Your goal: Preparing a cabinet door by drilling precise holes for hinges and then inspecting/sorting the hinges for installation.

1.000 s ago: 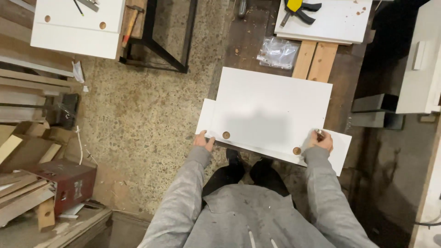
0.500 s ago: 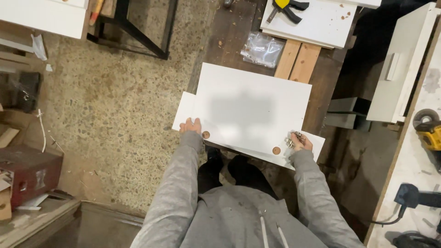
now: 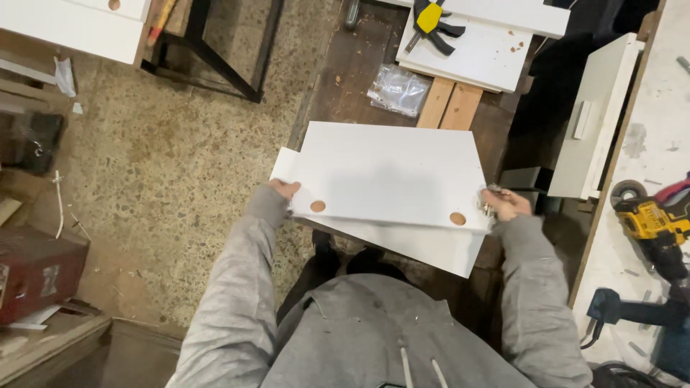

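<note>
I hold a white rectangular panel [image 3: 392, 172] flat in front of me, with two round brown holes near its close edge. My left hand [image 3: 282, 190] grips its near left corner. At the near right corner my right hand [image 3: 505, 204] holds the panel's edge together with small metal fittings. A second white panel [image 3: 424, 244] lies under the first, sticking out at the left and lower right. My grey sleeves and dark shoes show below.
A clear plastic bag [image 3: 399, 90] lies on the dark wooden surface beyond the panel, beside two wooden slats [image 3: 451, 106]. A yellow clamp [image 3: 430, 18] rests on another white board. A yellow drill [image 3: 658, 223] lies at right, a red box [image 3: 32, 269] at left.
The view has shifted left to right across the workshop, bringing the drill into sight. Both hands stay at the top panel's near corners; the panel sits slightly more askew over the lower one.
</note>
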